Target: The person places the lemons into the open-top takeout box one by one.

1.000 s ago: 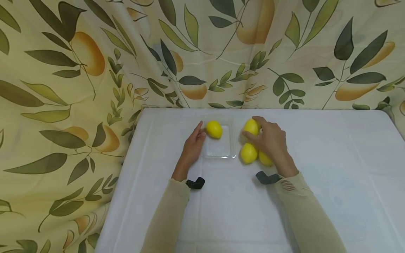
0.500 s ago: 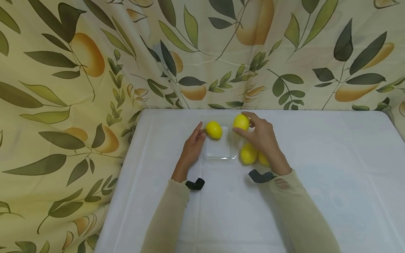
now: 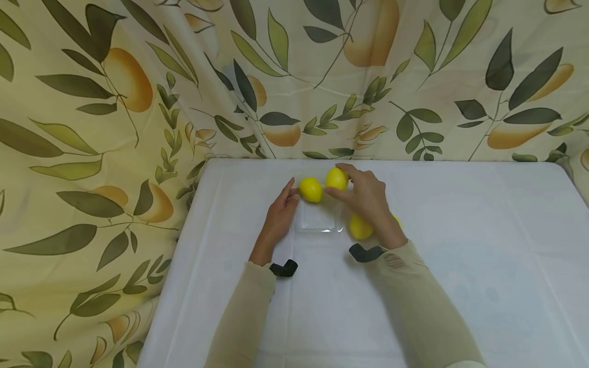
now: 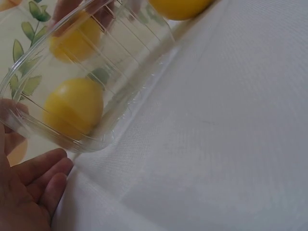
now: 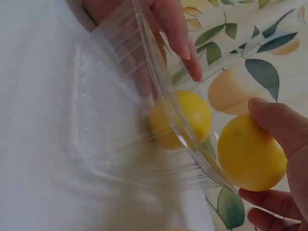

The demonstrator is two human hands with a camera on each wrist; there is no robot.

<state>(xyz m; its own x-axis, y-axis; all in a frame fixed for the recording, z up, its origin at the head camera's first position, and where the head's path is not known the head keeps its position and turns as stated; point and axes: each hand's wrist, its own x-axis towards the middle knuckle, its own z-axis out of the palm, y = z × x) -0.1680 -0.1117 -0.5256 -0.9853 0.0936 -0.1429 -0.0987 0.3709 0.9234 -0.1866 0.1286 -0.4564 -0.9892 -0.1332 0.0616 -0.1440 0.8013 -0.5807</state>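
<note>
A clear plastic container (image 3: pixel 317 231) stands near the back of the white table. One lemon (image 3: pixel 311 189) lies inside at its back left. My right hand (image 3: pixel 365 197) pinches another lemon (image 3: pixel 336 179) between thumb and fingers, over the container's back right part. In the right wrist view this held lemon (image 5: pixel 251 153) shows right beside the rim. My left hand (image 3: pixel 279 212) rests along the container's left side, its fingers fairly straight against the wall. In the left wrist view some left fingers (image 4: pixel 41 175) lie loosely below the container corner (image 4: pixel 91 142).
More lemons, one in front (image 3: pixel 361 226), lie right of the container, partly hidden under my right wrist. A patterned fabric backdrop (image 3: pixel 322 112) rises at the table's back edge and along its left. White cloth (image 3: pixel 497 245) covers the table.
My right hand has lifted a lemon from the group on the right and carried it left, over the container. My left hand and the container have stayed in place.
</note>
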